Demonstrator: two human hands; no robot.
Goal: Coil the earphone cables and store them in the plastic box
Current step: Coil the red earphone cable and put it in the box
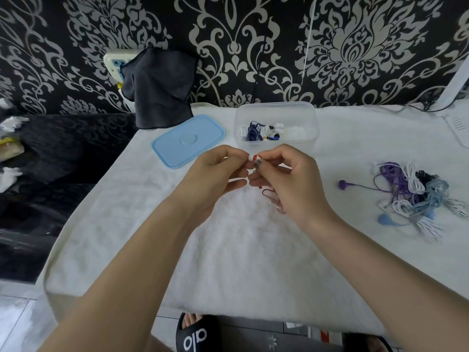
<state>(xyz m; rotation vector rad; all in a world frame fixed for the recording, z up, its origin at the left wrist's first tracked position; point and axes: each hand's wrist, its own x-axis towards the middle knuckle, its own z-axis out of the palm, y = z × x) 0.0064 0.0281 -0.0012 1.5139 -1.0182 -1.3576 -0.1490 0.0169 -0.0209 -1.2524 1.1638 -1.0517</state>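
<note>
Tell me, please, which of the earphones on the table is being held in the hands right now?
The red earphone, pinched between both hands; the blue earphones lie in the plastic box, the others in the tangled pile.

Bright, even light; soft shadows, wide-angle bending and blur toward edges.

Look down past the table edge at your own foot: the black slide sandal (196,335) carries the one marking you can read here, white letters across its strap that look like "alo" as they face you, though from this angle you can't tell which way up they are meant to be read. The second sandal (365,342) at your right shows only a sliver, and no lettering on it can be read. The strip of red and white packaging (322,335) under the table edge shows colour, but nothing legible.
</note>
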